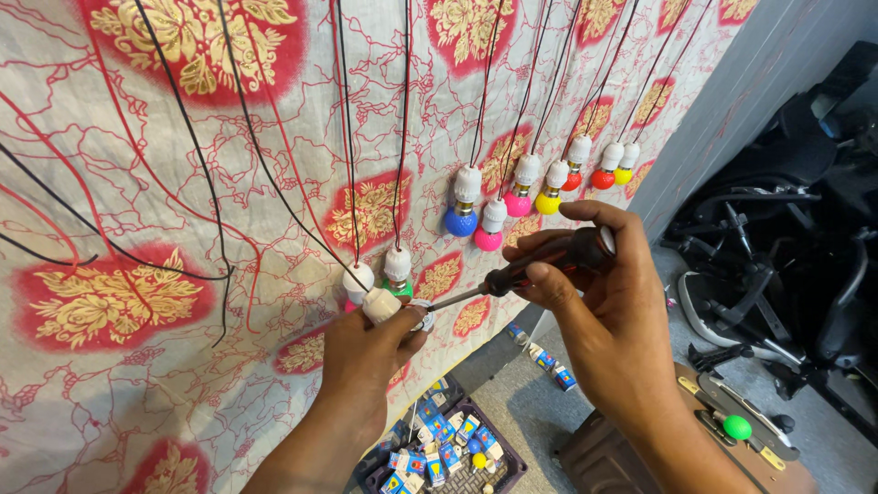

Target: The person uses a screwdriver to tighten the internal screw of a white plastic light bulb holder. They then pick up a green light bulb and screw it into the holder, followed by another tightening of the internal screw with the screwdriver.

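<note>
Bulbs (518, 197) hang before cloth (137, 183) — crate (512, 471) seemingly below.

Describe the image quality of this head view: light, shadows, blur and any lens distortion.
Head view: soft, even daylight, no harsh glare; faint shadows under the hanging bulbs on the patterned cloth. The left hand on the white lamp holder and the right hand with the screwdriver are sharp. Wide-angle lens: wires fan outward and edges stretch. The crate of small boxes below is slightly softer.
</note>
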